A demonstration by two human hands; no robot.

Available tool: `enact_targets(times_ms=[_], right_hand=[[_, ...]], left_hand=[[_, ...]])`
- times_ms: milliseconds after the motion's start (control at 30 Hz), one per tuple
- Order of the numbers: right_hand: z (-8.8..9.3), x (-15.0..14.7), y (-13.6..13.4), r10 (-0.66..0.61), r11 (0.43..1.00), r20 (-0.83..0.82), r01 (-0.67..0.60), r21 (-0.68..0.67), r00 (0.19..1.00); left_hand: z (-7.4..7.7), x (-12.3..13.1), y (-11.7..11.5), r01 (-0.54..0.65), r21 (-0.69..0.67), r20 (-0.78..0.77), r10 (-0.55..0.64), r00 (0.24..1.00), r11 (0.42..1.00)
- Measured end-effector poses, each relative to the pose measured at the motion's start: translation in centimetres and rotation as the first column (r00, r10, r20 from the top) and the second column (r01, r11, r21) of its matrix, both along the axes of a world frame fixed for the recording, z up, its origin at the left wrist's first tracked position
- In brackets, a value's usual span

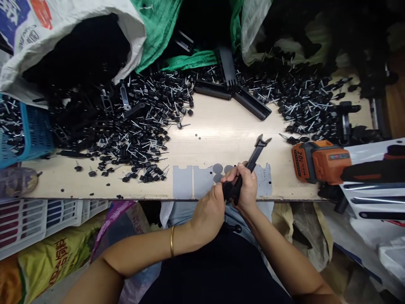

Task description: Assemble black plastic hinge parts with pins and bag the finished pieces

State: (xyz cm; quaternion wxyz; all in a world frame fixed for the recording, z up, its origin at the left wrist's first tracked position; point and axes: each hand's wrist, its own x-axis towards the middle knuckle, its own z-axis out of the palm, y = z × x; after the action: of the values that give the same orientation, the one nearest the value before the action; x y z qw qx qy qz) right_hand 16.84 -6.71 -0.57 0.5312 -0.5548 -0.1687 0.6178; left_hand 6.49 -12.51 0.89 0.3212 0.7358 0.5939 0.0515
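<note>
Over the table's front edge, both hands meet around black plastic parts. My right hand is closed round a long black plastic arm with a forked end, which slants up and to the right. Close beside it, my left hand, with a gold bangle at the wrist, is closed on a rounded black plastic part. The fingers cover much of both parts, and I cannot tell whether they are joined. Under the hands, grey patches lie on the tabletop.
Black-headed screws are heaped left and right on the wooden table. Black channel pieces lie at the back. An orange cordless tool sits at right. A blue basket stands at left, and a white sack behind.
</note>
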Motion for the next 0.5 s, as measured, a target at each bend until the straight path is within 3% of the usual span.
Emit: enact_targets(times_ms=[67,333,500], right_hand=[[-0.3,-0.2,-0.2,-0.033,0.999,-0.004,0.034,0.025,0.999],[-1.3,0.7,0.0,0.128,0.991,-0.039,-0.129,-0.039,0.991],[-1.7,0.8,0.2,0.169,0.985,-0.065,-0.171,-0.031,0.983]], left_hand=[[0.1,-0.1,0.3,0.015,-0.030,-0.032,-0.016,0.999,0.999],[-0.3,-0.7,0.4,0.076,-0.053,0.037,-0.074,0.997,0.996],[-0.2,-0.6,0.3,0.099,-0.059,-0.002,-0.099,0.995,0.993]])
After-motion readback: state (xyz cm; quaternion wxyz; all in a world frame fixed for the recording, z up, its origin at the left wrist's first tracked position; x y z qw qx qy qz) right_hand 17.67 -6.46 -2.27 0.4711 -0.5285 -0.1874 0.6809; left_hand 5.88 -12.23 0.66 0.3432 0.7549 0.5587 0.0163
